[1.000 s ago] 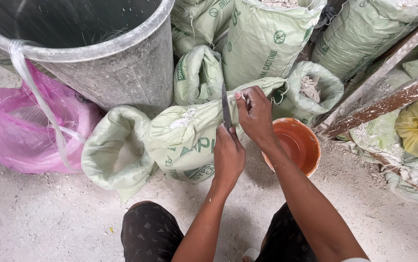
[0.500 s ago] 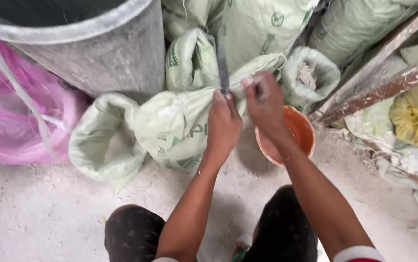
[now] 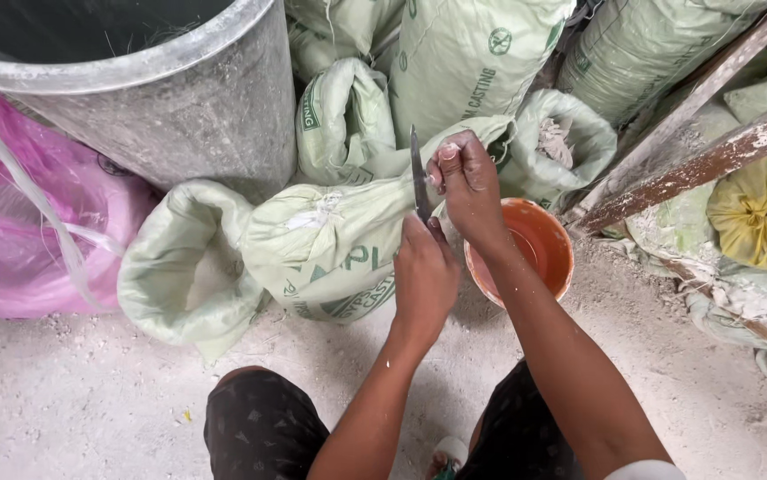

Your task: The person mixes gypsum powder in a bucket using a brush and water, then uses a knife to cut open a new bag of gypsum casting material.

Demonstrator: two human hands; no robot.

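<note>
Grey drum [image 3: 179, 116], pink bag [image 3: 19, 231], orange bowl [image 3: 539, 244].

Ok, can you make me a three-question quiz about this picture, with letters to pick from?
1. Where is the orange bowl?
A. on the floor, right of the lying green sack
B. inside the grey drum
C. on top of the pink bag

2. What colour is the tied bag at the far right?
A. blue
B. yellow
C. red

3. What does the left hand hold?
A. nothing
B. a spoon
C. a knife with its blade pointing up

Answers:
1. A, it stands on the dusty floor beside the green sack.
2. B, it is yellow, knotted at the top.
3. C, the knife rises from that fist, while the right hand grips the sack's neck.
</note>
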